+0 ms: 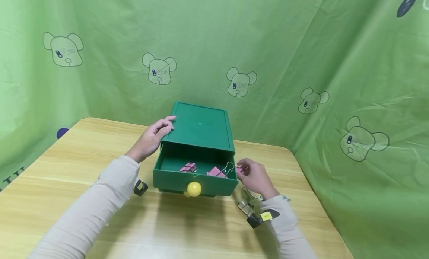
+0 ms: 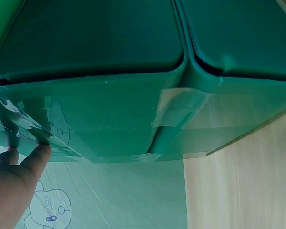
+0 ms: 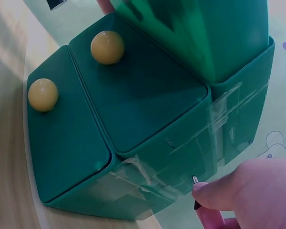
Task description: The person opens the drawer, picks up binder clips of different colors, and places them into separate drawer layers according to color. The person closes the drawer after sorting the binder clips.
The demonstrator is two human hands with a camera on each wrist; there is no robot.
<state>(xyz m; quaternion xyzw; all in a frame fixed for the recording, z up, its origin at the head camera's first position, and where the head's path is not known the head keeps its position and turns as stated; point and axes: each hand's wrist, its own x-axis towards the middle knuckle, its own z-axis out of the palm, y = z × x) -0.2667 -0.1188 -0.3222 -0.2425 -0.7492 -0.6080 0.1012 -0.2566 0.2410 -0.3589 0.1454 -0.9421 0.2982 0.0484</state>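
so the right hand pinches a pink clip just right of the open drawer, left hand loose against the left edge of the cabinet. probably best to lift the clip over the drawer's side, cabinet braced.

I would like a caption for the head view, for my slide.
Left hand on a green cabinet, right hand pinching a pink clip beside the open drawer.

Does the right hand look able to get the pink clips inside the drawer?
Probably yes: the drawer is open above the pink clips, and the right hand is beside it, though pinching another pink clip.
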